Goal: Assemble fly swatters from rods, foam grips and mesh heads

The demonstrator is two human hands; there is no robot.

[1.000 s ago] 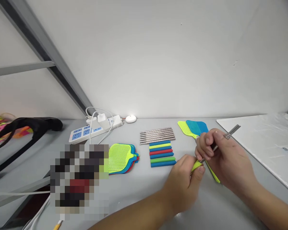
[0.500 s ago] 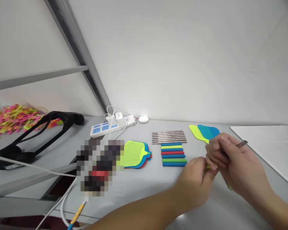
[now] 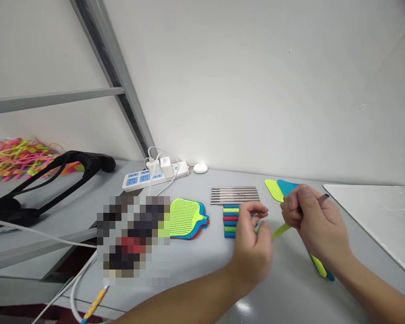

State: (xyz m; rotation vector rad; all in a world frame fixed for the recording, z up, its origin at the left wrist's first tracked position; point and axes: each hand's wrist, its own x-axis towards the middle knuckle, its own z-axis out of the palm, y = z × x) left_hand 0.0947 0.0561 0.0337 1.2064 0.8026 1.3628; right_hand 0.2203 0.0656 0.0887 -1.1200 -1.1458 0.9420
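Our left hand (image 3: pixel 253 247) has left the yellow grip (image 3: pixel 281 231), fingers apart by the coloured handles (image 3: pixel 231 218), while our right hand (image 3: pixel 319 225), right of those handles, clamps the rod (image 3: pixel 323 198) we should keep straight

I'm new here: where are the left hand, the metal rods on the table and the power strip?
Left hand (image 3: pixel 250 245), head view: hand's middle.
Metal rods (image 3: pixel 234 195), head view: row's middle.
Power strip (image 3: pixel 138 179), head view: top face, among sockets.

The rods (image 3: pixel 235 195) look like shiny, smooth metal; the fly-swatter heads (image 3: pixel 185 218) are perforated plastic. The worktop (image 3: pixel 202 283) is smooth with a glossy highlight, the wall (image 3: pixel 222 90) matt.
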